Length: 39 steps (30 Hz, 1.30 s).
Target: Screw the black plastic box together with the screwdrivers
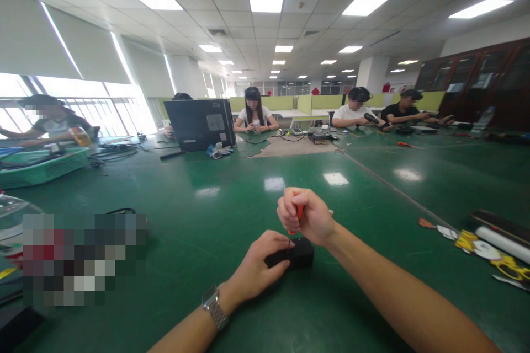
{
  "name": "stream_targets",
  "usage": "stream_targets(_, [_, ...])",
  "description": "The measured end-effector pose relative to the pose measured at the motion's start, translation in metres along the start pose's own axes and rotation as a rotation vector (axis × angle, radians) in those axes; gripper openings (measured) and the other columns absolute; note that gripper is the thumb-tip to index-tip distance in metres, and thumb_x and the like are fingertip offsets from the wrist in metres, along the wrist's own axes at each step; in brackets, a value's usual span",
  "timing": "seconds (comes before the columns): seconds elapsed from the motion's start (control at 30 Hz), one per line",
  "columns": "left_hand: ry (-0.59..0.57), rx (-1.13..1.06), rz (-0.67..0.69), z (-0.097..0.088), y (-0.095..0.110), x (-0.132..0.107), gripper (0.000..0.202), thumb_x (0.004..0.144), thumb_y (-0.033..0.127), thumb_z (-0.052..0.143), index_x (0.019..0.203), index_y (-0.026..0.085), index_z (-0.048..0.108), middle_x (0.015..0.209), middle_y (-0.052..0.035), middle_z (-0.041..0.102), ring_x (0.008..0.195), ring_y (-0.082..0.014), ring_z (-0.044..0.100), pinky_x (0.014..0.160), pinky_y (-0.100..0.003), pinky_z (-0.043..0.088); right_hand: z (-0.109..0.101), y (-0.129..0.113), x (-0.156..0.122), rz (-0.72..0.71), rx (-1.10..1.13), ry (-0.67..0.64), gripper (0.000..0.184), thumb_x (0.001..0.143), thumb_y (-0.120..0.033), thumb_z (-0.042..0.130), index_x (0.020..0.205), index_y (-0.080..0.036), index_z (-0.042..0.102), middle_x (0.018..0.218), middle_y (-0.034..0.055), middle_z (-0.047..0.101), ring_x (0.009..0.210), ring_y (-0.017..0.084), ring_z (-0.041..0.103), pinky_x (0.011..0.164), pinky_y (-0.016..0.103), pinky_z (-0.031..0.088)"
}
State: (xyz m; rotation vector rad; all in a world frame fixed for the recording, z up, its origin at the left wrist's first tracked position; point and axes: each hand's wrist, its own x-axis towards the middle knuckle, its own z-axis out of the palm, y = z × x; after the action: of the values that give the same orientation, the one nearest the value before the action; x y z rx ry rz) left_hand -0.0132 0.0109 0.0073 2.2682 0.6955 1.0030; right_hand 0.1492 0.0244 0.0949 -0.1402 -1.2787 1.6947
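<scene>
A small black box (298, 253) lies on the green table (232, 204) in front of me. My left hand (257, 267), a metal watch on its wrist, grips the box's left side with the fingers curled over it. My right hand (304, 214) is closed in a fist round the orange handle of a screwdriver (295, 220). The screwdriver stands upright with its thin shaft pointing down onto the top of the box.
Yellow-handled tools (488, 248) and a white tube (503, 244) lie at the right edge. A green basket (41, 168) sits far left, a black laptop (201, 123) at the back. Several people sit around the far side. A blurred patch covers the near left.
</scene>
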Motion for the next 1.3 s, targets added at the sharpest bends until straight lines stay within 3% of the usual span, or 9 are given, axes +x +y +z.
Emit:
stream_targets(0.27, [0.000,0.007,0.010,-0.001,0.002,0.000,0.035,0.078,0.009,0.061,0.110,0.021,0.064,0.110,-0.0058,0.063,0.105,-0.0204,0.056,0.097,-0.034,0.044,0.002,0.001,-0.001,-0.015,-0.013,-0.015,0.019,0.072,-0.018,0.045,0.054,-0.016,0.051,0.045,-0.0023,0.041,0.038,0.008,0.030,0.037,0.021,0.022])
stream_targets(0.47, [0.058,-0.015,-0.042,-0.006,0.001,0.000,0.032,0.083,0.024,0.061,0.114,0.020,0.062,0.113,-0.0079,0.064,0.105,-0.0236,0.058,0.095,-0.037,0.045,0.000,0.001,0.000,-0.020,-0.133,-0.023,0.021,0.075,-0.021,0.043,0.059,-0.016,0.055,0.050,-0.0018,0.045,0.041,0.010,0.036,0.040,0.022,0.028])
stream_targets(0.57, [0.264,-0.090,-0.057,-0.012,0.007,0.005,0.040,0.087,0.034,0.057,0.124,0.018,0.056,0.116,-0.0097,0.064,0.103,-0.0250,0.060,0.093,-0.039,0.048,-0.001,-0.008,0.002,-0.111,-0.548,-0.038,0.028,0.079,-0.024,0.043,0.085,-0.016,0.069,0.089,0.0066,0.065,0.078,0.017,0.058,0.069,0.031,0.047])
stream_targets(0.63, [0.371,-0.164,-0.045,-0.016,0.016,0.014,0.043,0.090,0.037,0.051,0.128,0.017,0.053,0.114,-0.0100,0.065,0.098,-0.0239,0.063,0.089,-0.038,0.050,-0.001,-0.016,0.003,-0.134,-0.827,-0.081,0.038,0.082,-0.025,0.042,0.113,-0.020,0.064,0.127,0.0070,0.056,0.118,0.021,0.047,0.101,0.041,0.034])
stream_targets(0.73, [0.399,-0.229,0.008,-0.020,0.038,0.030,0.042,0.091,0.039,0.051,0.127,0.017,0.054,0.112,-0.0085,0.066,0.096,-0.0220,0.064,0.087,-0.035,0.052,-0.003,-0.025,0.001,-0.104,-1.001,-0.151,0.049,0.089,-0.027,0.035,0.137,-0.024,0.044,0.147,0.0043,0.038,0.137,0.020,0.027,0.113,0.045,0.013])
stream_targets(0.93, [0.348,-0.231,0.014,-0.031,0.063,0.049,0.032,0.092,0.035,0.053,0.116,0.016,0.060,0.107,-0.0072,0.066,0.094,-0.0205,0.063,0.082,-0.029,0.053,-0.005,-0.026,-0.003,-0.211,-1.194,-0.162,0.054,0.093,-0.028,0.035,0.146,-0.027,0.027,0.153,0.0040,0.026,0.141,0.022,0.018,0.114,0.049,0.011])
stream_targets(1.1, [0.255,-0.144,0.065,-0.047,0.056,0.044,0.024,0.090,0.033,0.057,0.104,0.016,0.066,0.101,-0.0074,0.062,0.096,-0.0209,0.059,0.086,-0.029,0.049,0.008,-0.035,-0.007,-0.093,-1.174,-0.185,0.058,0.095,-0.036,0.038,0.149,-0.024,0.019,0.155,0.0072,0.019,0.142,0.023,0.015,0.115,0.049,0.011])
stream_targets(1.2, [0.249,-0.274,-0.007,-0.051,0.053,0.045,0.022,0.085,0.032,0.063,0.099,0.015,0.061,0.090,-0.0045,0.062,0.084,-0.0172,0.060,0.078,-0.027,0.051,0.022,-0.049,-0.033,-0.044,-1.232,-0.103,0.066,0.087,-0.042,0.053,0.146,-0.021,0.030,0.153,0.0102,0.024,0.143,0.028,0.013,0.114,0.052,0.010])
stream_targets(1.3, [0.267,-0.347,-0.060,-0.047,0.051,0.047,0.024,0.078,0.029,0.072,0.090,0.015,0.056,0.081,-0.0021,0.062,0.073,-0.0139,0.059,0.070,-0.025,0.051,0.028,-0.059,-0.072,-0.016,-1.079,-0.090,0.048,0.081,-0.042,0.061,0.127,-0.029,0.057,0.133,0.0060,0.055,0.130,0.028,0.042,0.107,0.044,0.033])
